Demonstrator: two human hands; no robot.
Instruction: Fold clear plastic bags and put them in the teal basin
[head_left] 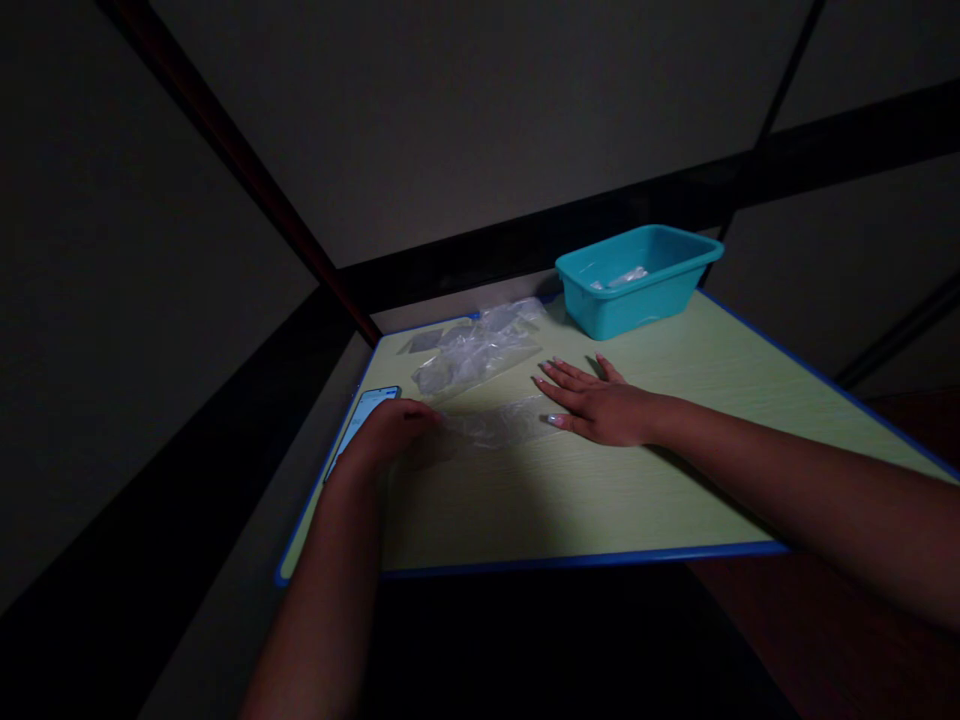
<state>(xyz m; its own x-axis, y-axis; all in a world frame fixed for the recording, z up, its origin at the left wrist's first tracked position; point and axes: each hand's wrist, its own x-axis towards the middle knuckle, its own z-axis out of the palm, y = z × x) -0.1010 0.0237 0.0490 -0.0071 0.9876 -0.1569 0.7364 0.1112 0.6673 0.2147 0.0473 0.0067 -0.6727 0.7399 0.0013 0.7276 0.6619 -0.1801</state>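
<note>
A clear plastic bag (499, 424) lies stretched out flat between my two hands. At its left end, my left hand (394, 430) is closed, pinching the plastic between the fingers. My right hand (592, 400) rests open on the tabletop with its fingers spread, the thumb and palm side touching the bag's right end. Just beyond them lies a crumpled heap of clear plastic bags (480, 345).
The light wooden table (600, 500) has a blue edge. A turquoise plastic basket (637, 310) with some clear plastic inside stands at the back right. A lit phone (361, 415) lies at the left edge, partly behind my left hand. Walls rise behind the table.
</note>
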